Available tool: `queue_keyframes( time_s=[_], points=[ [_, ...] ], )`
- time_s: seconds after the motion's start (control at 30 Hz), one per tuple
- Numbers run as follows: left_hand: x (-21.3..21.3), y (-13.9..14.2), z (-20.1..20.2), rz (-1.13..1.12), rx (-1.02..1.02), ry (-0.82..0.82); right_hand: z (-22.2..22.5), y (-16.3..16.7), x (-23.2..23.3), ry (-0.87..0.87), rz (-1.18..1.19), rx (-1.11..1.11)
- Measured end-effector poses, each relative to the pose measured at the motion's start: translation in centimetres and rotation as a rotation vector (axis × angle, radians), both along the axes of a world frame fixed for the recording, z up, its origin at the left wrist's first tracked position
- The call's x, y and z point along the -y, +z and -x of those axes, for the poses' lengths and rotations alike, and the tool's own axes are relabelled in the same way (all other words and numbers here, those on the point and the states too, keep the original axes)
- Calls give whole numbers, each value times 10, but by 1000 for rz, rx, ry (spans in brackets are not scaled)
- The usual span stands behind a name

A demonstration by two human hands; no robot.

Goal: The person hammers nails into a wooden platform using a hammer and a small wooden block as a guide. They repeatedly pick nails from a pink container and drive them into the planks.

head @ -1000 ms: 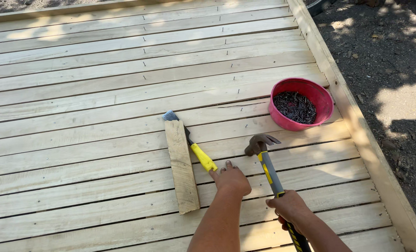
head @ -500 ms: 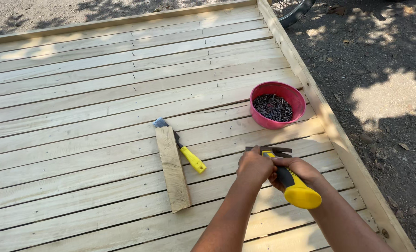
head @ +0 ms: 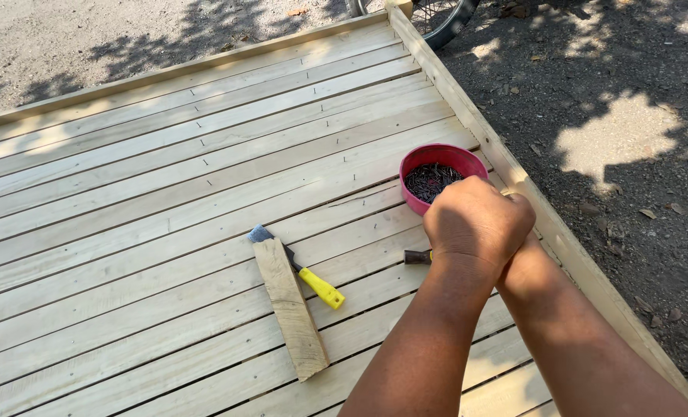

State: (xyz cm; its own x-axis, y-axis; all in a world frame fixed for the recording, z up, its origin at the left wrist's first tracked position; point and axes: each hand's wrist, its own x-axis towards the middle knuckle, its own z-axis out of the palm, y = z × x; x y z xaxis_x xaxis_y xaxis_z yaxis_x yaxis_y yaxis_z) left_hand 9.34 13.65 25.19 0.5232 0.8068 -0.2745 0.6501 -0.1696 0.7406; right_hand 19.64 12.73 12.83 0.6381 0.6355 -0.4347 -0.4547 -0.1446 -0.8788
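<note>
A broad deck of pale wooden planks [head: 166,193] fills most of the view, with dark gravel ground [head: 630,93] beyond its raised edge. On the planks lie a short offcut board [head: 291,309] and, partly under it, a yellow-handled tool [head: 313,279]. Near the edge sits a red bowl of dark nails [head: 433,179]. The left hand [head: 475,220] is fisted over the right hand [head: 518,212], both closed together; only the dark hammer head [head: 417,257] pokes out below (the handle is hidden, so which grip carries it cannot be told). This looks like a nailing step; the next move would call for a nail set upright on a plank.
</note>
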Motion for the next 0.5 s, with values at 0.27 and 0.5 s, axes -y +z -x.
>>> queue_keyframes(
  time_s=[0.27,0.5],
  points=[
    [-10,-3,-7,88,-46,37,-5,12,-13,-68,-9,66],
    [-11,-8,-5,-38,-66,78,14,4,-18,-54,19,70]
  ],
)
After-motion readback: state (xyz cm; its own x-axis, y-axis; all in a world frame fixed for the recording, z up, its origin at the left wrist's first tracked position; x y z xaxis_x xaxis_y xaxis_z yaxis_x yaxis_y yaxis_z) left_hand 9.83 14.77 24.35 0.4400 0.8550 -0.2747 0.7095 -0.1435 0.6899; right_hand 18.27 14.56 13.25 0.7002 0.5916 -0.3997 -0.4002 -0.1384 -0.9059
